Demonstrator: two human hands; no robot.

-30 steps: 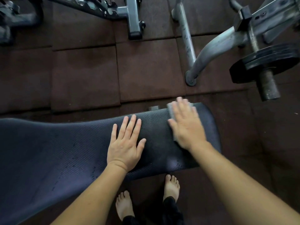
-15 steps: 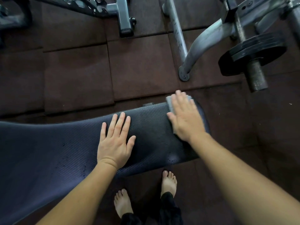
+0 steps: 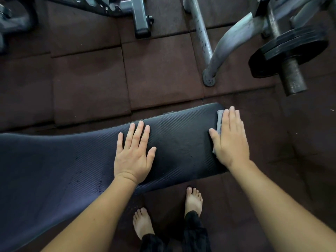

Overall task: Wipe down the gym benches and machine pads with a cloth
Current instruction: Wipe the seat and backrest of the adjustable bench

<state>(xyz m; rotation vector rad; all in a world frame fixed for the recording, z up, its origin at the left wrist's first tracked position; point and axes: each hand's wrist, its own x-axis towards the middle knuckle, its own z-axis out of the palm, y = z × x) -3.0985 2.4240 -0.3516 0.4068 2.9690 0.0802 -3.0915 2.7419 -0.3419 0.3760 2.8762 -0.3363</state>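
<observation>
Grey cloth [image 3: 219,120] pinned under flat right hand [image 3: 231,139] at bench pad [image 3: 63,160] right end. Left hand [image 3: 133,155] flat, fingers spread, mid-pad, holding nothing. Ribbed dark pad; brown rubber floor tiles [image 3: 160,73]; weight plate [image 3: 289,50] beyond far right corner.

Dim, soft shadows (edges bowed).

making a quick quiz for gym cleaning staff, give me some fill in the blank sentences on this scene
1. The small grey cloth lies ____ the right hand.
2. The left hand rests flat on the dark ribbed bench pad, holding ____.
3. The person's feet are ____.
Missing words: under; nothing; bare.
</observation>
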